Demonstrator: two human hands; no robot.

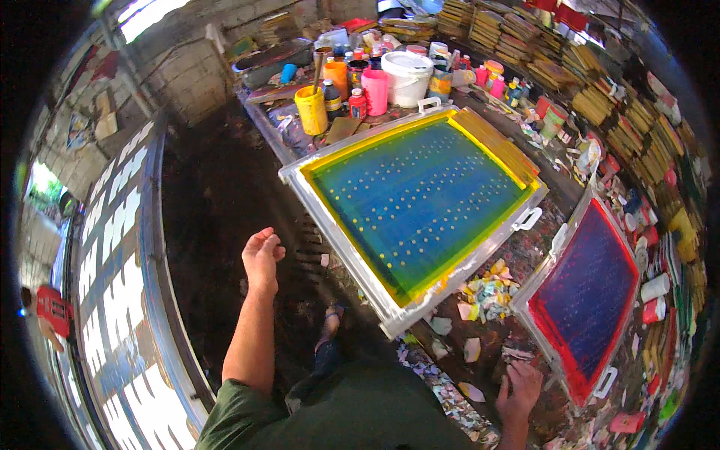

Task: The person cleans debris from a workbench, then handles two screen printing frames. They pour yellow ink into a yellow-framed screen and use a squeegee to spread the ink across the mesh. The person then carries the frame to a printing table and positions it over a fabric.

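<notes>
My left hand (262,261) hangs in the air over the dark floor, left of a large printing screen. Its fingers are loosely curled, and nothing shows in them. Blue mesh with rows of pale dots fills this screen (420,199), and yellow ink runs along its edges. Low at the right, my right hand (519,388) is above the littered bench edge, fingers bent and apart. Just beyond its fingertips lies a greyish scrap (516,353). A second printing screen (585,300), dark blue with red ink edges, leans to the right of that hand.
A yellow tub (310,111), a pink tub (375,91) and a white bucket (406,79) stand at the back. Crumpled scraps (491,289) lie between the screens. A long table with white printed shapes (124,300) runs along the left; a person in red (54,311) is beyond it.
</notes>
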